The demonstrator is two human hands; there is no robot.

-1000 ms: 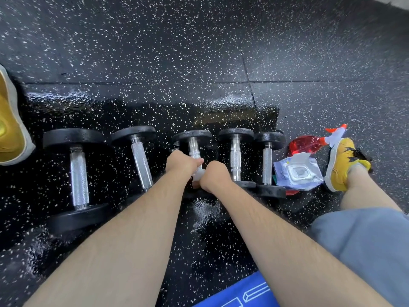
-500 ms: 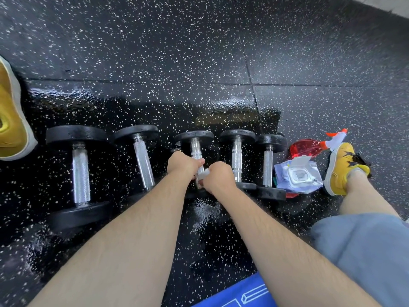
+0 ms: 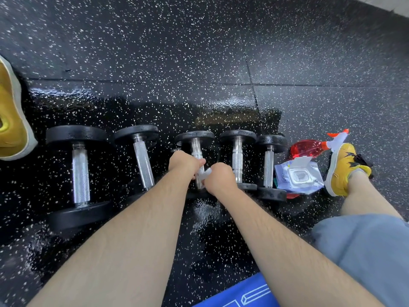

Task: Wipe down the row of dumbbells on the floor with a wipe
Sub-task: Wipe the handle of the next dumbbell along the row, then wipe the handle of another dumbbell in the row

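The black rubber floor point(image 3: 155, 52), flecked white and laid in tiles with visible seams, shines glossy around a row of five black-ended, chrome-handled weights lying side by side. From the left these are the largest dumbbell point(image 3: 80, 173), the second dumbbell point(image 3: 143, 165), the middle dumbbell point(image 3: 195, 147), the fourth dumbbell point(image 3: 237, 160) and the smallest dumbbell point(image 3: 268, 169). Just right of the smallest lies a pale soft wipes pack point(image 3: 298, 178) with its white flip lid open. It touches a red translucent spray bottle point(image 3: 307, 148) lying on its side. A yellow shoe point(image 3: 11, 120) sits beyond the row's left end and a second yellow shoe point(image 3: 342, 169) beyond the right. A blue mat point(image 3: 243, 293) lies at the near edge.
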